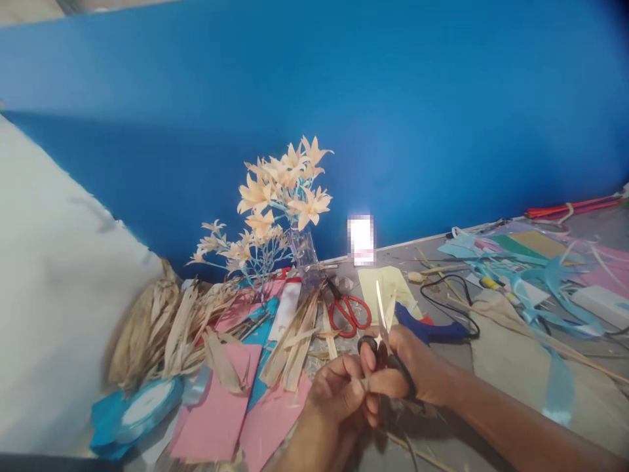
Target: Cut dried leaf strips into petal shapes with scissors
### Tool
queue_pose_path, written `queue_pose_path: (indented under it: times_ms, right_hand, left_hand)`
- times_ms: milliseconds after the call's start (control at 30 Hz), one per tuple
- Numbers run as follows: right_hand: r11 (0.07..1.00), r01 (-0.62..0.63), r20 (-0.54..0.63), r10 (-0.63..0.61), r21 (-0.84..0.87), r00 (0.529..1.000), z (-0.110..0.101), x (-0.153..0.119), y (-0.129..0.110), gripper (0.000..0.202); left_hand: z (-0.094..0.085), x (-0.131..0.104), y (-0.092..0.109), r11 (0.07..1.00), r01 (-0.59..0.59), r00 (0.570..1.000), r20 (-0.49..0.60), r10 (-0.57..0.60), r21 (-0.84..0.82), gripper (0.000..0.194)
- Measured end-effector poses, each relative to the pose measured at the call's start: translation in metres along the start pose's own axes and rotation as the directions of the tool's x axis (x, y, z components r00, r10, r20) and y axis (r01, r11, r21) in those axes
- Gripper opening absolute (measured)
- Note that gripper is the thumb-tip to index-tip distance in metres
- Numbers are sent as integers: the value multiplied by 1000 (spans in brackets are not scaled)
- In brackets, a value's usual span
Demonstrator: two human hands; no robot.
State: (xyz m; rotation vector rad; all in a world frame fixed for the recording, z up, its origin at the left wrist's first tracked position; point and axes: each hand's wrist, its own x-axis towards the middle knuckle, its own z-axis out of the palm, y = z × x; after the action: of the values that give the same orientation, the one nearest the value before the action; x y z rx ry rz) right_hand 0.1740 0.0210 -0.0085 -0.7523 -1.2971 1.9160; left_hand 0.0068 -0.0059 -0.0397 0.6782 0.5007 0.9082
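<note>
The fingers of the left hand point(330, 396) are pressed together, thumb against forefinger, pinching a small pale scrap point(365, 383) at the spot where both hands meet; most of it is hidden, so its shape cannot be told. The fingers of the right hand point(417, 364) are curled through the loops of the black-handled scissors point(382, 321), whose blades point up and away from the fingers, slightly parted.

Crowding the right-hand fingers on their far side is a blue glue gun point(432, 329), just beside the knuckles, with a black cord point(459, 280) looping beyond it. Straight ahead of the fingers lie red-handled scissors point(350, 316), near the blade tips, and a pale yellow sheet point(386, 283) behind those tips. A thin stalk point(417, 451) runs below the right wrist.

Left of the fingers, dried husk strips point(295, 347) lie close by, then pink sheets point(216, 410) and, well apart, a blue ribbon roll point(150, 408). Farther ahead and to the left, a clear vase point(305, 252) stands with peach flowers point(285, 172) above it. Right of the fingers, past the glue gun, a tan sheet point(521, 357) lies flat, with tangled light-blue ribbon point(557, 370) across it.
</note>
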Motion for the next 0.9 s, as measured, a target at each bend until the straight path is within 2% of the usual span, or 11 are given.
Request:
queue_pose_path:
  times_ms: [100,167,267,400,567,667,733,800,833,867,900]
  right_hand:
    - [999,22,26,-23,41,999,0,0,4,36]
    - [997,29,24,-31,74,999,-1,1,6,36]
    - [998,38,-15,-37,56,999,-1,3,8,36]
    - [1000,18,-50,-19,-2,999,3,5,5,35]
    - [990,22,-126,-40,-140,991,-1,3,-6,28]
    - [979,48,-194,-87,-199,977,-11,3,-10,29]
    - [975,78,-253,-130,-206,959,-18,4,-14,30]
    - [970,107,-338,-178,-219,924,-23,5,-20,30]
    - [968,108,-380,-191,-228,905,-26,5,-23,29]
    - [966,101,-417,-196,-238,887,-28,6,-26,29]
    - [965,91,-445,-197,-247,874,-30,5,-30,28]
  left_hand:
    - [0,2,1,999,-9,994,108,14,-46,35]
    - [1,2,3,997,-21,992,121,29,-69,38]
    - [2,3,4,998,-36,998,49,39,-49,43]
    - [-2,4,4,1000,-17,997,-74,16,-4,33]
    - [-5,6,8,999,34,996,-77,-36,-19,33]
    - [-2,15,19,997,68,995,-78,-67,21,37]
    - [-1,29,34,986,77,988,-143,-55,151,40]
    - [-2,50,51,918,69,964,-261,39,391,40]
    - [-4,63,60,828,80,948,-300,109,555,41]
    - [-6,77,67,695,101,923,-328,202,712,42]
    - [-8,91,74,634,120,912,-337,234,764,39]
